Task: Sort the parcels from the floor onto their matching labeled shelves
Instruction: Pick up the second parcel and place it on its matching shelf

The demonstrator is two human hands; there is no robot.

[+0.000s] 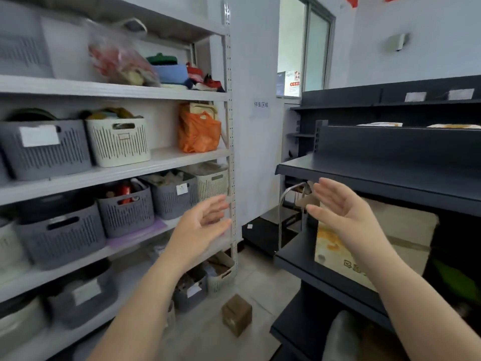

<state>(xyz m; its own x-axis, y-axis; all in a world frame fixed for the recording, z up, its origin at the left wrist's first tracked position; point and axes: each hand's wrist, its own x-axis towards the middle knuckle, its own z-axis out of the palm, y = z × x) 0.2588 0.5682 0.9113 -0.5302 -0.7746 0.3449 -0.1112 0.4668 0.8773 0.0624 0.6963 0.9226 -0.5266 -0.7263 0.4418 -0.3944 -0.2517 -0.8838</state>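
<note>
**Between parcels, both hands empty**

Currently left hand point(201, 220) and right hand point(338, 207) are hovering open, palms facing, gripping nothing. Small brown parcel point(236, 314) is sitting on the floor point(263, 280) between the white rack point(230, 142) and dark shelf point(364, 175). Likely next: reaching down, grasping it, checking its label.

The white rack point(229, 100) looks like painted metal, with a punched upright post. The grey baskets point(46, 149) and the cream basket point(118, 142) are matt plastic with slotted walls, and a paper label point(39, 136) is on one. The orange bag point(197, 131) is thin glossy plastic, creased. The dark shelf point(377, 175) is matt black metal, smooth. The big box point(374, 243) on it is brown cardboard, and the small parcel point(236, 315) on the floor is cardboard too. The floor point(260, 282) has pale smooth tiles.
</note>
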